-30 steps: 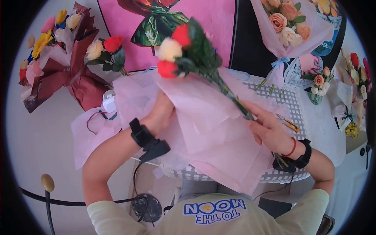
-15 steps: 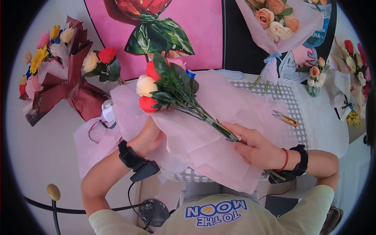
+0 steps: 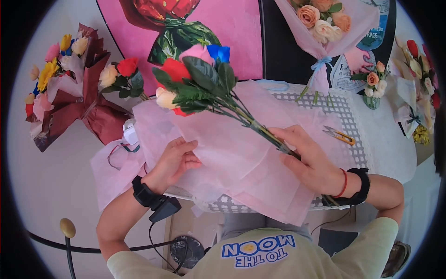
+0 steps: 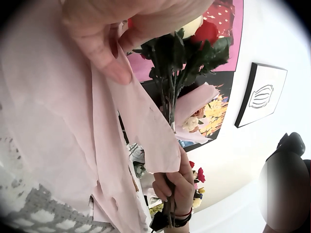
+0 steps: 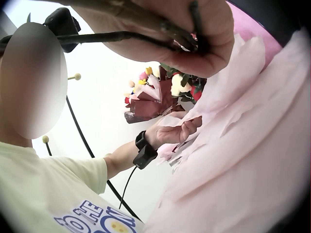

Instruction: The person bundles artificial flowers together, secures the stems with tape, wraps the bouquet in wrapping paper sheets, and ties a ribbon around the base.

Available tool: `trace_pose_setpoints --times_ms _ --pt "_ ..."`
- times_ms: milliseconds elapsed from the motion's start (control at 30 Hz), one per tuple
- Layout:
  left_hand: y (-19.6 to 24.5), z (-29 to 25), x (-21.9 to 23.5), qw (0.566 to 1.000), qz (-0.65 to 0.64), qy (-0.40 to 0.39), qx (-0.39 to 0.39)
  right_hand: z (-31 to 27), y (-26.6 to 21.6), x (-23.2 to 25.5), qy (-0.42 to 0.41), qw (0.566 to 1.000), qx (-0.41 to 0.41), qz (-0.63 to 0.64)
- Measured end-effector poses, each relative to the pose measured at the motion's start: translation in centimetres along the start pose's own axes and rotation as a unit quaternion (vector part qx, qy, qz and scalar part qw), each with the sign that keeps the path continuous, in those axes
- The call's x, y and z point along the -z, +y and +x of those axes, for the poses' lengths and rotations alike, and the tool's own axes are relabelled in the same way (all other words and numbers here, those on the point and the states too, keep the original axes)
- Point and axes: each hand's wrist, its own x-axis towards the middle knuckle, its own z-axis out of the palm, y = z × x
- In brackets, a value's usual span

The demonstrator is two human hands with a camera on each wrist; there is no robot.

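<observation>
In the head view my right hand grips the stems of a loose bunch of flowers with red, cream, pink and blue blooms and dark green leaves. The bunch slants over the table, blooms toward the far left. Its stems poke out of the fist in the right wrist view. Beneath it lies pale pink wrapping paper. My left hand is at the paper's left edge; the left wrist view shows thumb and fingers pinching a fold of that paper.
Yellow-handled scissors lie on the grey-and-white tablecloth to the right. A maroon-wrapped bouquet stands left, a pink-wrapped rose bouquet at the back. A small glass vase of flowers and another bouquet are far right.
The bunch has swung down and left from higher up, then turned, so its pink and blue blooms show. My left hand has come out from behind the paper to its near left edge.
</observation>
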Motion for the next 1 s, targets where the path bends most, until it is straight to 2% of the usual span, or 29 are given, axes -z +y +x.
trace_pose_setpoints --times_ms 100,167,300,467,600,667,767,1000 --pt "-0.3 -0.3 0.3 1.000 -0.001 0.014 0.017 0.3 0.0 0.6 0.005 1.000 -0.002 -0.030" --pt "-0.8 -0.3 0.8 0.999 0.011 0.028 0.025 0.8 1.0 0.4 0.025 0.996 0.071 -0.047" --pt "-0.9 -0.6 0.8 0.997 0.051 0.025 0.061 1.8 2.7 -0.3 0.006 0.991 0.087 -0.104" --pt "-0.3 -1.8 0.7 0.994 0.062 0.011 0.091 1.7 3.9 -0.8 -0.069 0.985 0.020 -0.157" --pt "-0.3 -1.9 1.3 0.994 0.069 -0.006 0.089 2.2 3.9 -0.4 -0.096 0.978 0.036 -0.181" --pt "-0.6 -1.5 1.9 0.994 0.060 -0.001 0.086 2.4 2.4 0.3 -0.147 0.953 -0.027 -0.263" --pt "-0.8 -0.9 2.2 0.997 0.045 -0.026 0.058 3.0 2.2 0.4 -0.172 0.937 -0.047 -0.300" --pt "-1.0 -1.0 0.2 0.996 0.023 0.009 0.087 3.5 3.1 -0.1 -0.195 0.942 -0.024 -0.272"
